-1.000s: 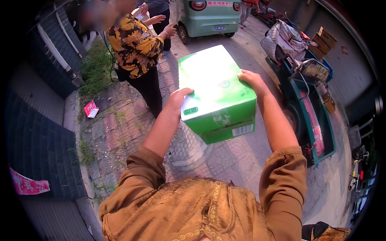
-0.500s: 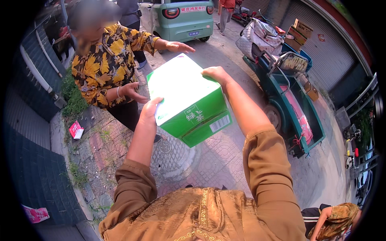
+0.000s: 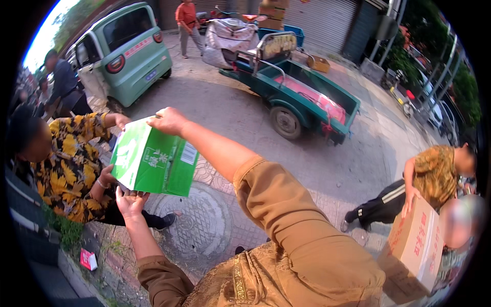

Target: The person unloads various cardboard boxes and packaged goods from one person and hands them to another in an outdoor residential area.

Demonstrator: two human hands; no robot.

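Pinkish patterned brick paving (image 3: 243,220) spans the centre; left of centre, the left hand (image 3: 132,202), below, and right hand (image 3: 169,122), above, have fingers grasping a green rectangular cardboard box (image 3: 153,158).

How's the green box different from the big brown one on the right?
The green box is green and white; the brown box is brown with red print. The wearer's left hand and right hand hold the green box; another person's hand touches the brown box. Both have printing.
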